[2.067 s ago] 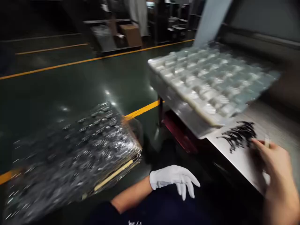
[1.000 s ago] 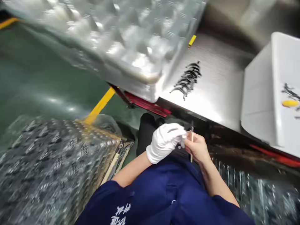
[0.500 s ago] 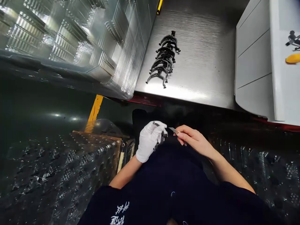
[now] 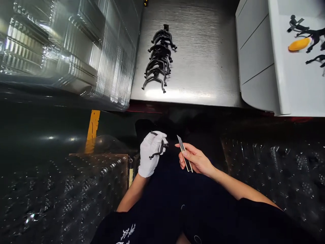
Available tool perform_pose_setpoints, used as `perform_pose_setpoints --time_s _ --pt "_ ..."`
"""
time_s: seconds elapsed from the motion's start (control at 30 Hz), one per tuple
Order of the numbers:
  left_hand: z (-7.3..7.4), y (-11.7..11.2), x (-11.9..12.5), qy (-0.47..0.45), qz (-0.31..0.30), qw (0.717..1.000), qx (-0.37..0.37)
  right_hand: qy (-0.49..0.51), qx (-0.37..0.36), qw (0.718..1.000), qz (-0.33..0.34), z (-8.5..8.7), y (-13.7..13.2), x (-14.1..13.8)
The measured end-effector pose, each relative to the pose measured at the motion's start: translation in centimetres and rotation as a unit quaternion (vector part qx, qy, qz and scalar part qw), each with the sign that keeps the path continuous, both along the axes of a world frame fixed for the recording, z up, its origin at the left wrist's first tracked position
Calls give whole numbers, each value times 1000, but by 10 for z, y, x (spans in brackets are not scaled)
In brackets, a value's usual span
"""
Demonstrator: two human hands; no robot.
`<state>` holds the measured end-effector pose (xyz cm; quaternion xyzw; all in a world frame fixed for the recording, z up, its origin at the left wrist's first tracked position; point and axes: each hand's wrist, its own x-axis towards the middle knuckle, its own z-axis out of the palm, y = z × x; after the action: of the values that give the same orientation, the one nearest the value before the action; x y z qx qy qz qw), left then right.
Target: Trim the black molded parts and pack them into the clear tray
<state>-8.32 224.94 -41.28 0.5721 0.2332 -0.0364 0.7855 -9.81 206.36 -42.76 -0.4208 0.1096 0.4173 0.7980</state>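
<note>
My left hand [image 4: 149, 152], in a white glove, is closed on a black curved plastic bracket [image 4: 160, 150] whose thin arms stick out past the fingers. To its right, my bare right hand [image 4: 196, 158] grips a utility knife [image 4: 186, 157], its blade out and pointing up and slightly left. Knife and bracket are apart. Beyond the hands, a row of several similar black brackets [image 4: 155, 76] lies overlapped on the metal tabletop [image 4: 198, 67].
Stacked clear plastic trays [image 4: 111, 74] stand at the tabletop's left. On the right, a white bin [image 4: 275, 67] holds loose black parts [image 4: 315, 34] and a yellow object [image 4: 299, 44]. Plastic-covered stacks [image 4: 63, 189] flank my body on both sides.
The knife has turned from pointing left at the bracket to pointing upward, away from it. The bracket has rotated in my left hand. The whole view has shifted rightward.
</note>
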Motion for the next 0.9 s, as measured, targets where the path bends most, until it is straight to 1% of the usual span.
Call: perform_pose_setpoints --time_s 0.1,0.23,0.3,0.37,0.47,0.6,0.67,0.8,0.83,0.9 --pt "-3 2 -1 1 -2 1000 13 -20 -7 999 34 -3 0 -5" --pt "0 3 -2 7 8 999 46 -32 -16 997 67 4 -2 2" --pt "3 3 -3 7 11 998 64 -64 -42 993 91 8 -5 8" --pt "5 3 -4 8 2 997 77 -114 -92 980 131 13 -9 16" --pt "7 2 -6 11 -21 996 88 -213 -166 944 187 22 -15 31" --pt "8 -1 -8 12 -36 994 103 -334 -208 889 233 34 -17 50" --pt "9 -3 -10 18 -34 993 108 -361 -224 868 258 40 -16 59" --pt "12 -4 -12 18 -28 993 111 -375 -247 842 299 49 -12 68" --pt "12 -4 -13 16 -27 993 112 -385 -263 830 307 51 -11 68" --pt "11 -3 -14 12 -26 993 115 -422 -310 791 316 51 -9 67"
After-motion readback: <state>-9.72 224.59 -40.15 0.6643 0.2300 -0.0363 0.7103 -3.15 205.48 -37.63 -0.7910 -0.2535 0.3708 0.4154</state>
